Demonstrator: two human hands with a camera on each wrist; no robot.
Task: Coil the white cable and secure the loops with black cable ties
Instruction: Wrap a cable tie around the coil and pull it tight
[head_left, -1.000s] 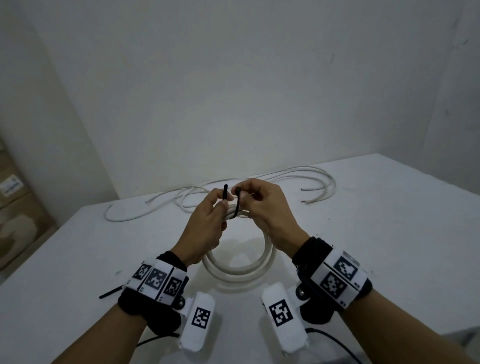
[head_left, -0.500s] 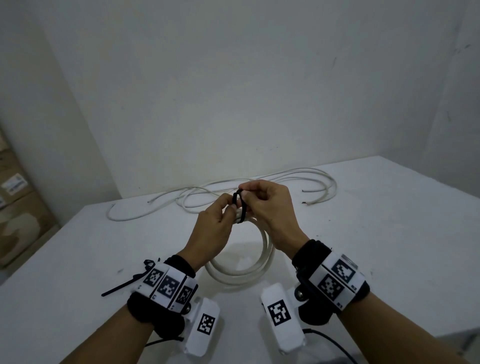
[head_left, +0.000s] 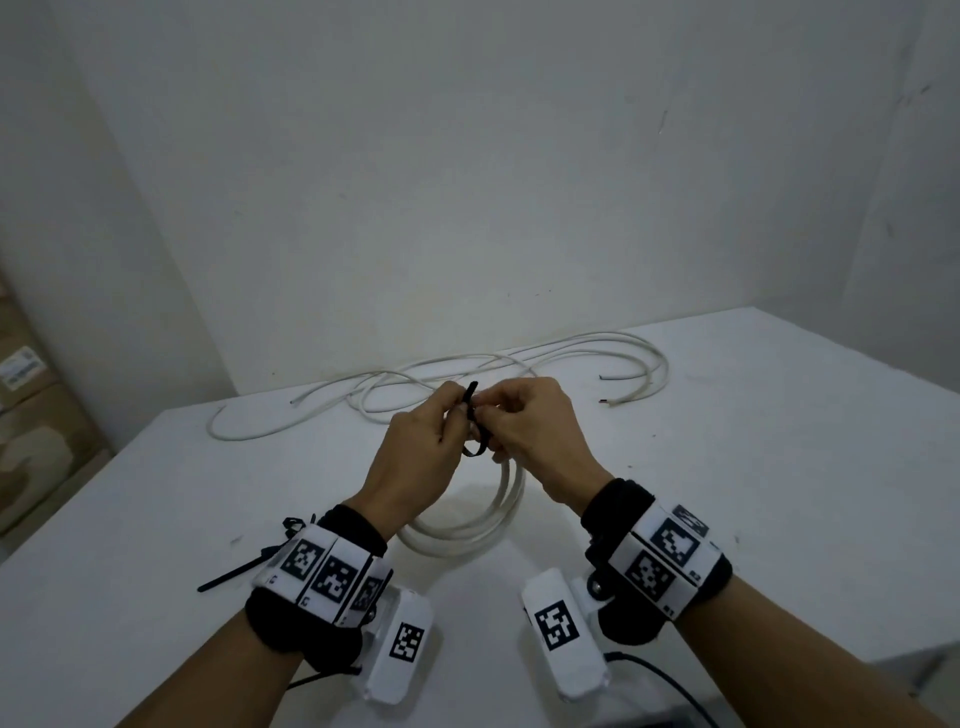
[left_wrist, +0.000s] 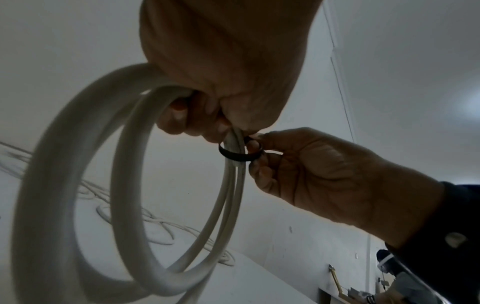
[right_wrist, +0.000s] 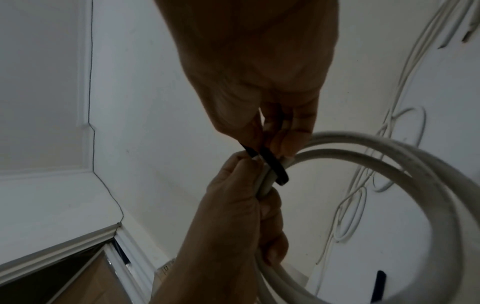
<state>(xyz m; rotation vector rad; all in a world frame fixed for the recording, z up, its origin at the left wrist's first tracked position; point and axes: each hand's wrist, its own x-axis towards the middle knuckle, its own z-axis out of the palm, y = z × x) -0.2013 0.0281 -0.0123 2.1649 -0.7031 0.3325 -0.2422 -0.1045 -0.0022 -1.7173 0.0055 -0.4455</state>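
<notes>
White cable (head_left: 470, 525), coiled, gripped by left hand (head_left: 415, 457); right hand (head_left: 535, 436) pinches black cable tie (head_left: 474, 434) looped round it. White desk (head_left: 727, 493), loose cable (head_left: 519, 364) behind, plain white walls (head_left: 467, 182).

The left hand (head_left: 415, 457) and right hand (head_left: 535, 441) hide the top of the white cable coil (head_left: 467, 525) and most of the black cable tie (head_left: 474, 426). Boxes (head_left: 31, 426) far left are cut off.

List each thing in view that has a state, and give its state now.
White cable coil: looped, held up off the table.
Black cable tie: wrapped round the coil strands, loop still loose.
Left hand: grips the coil.
Right hand: pinches the tie.
Loose cable: uncoiled on the table.
</notes>
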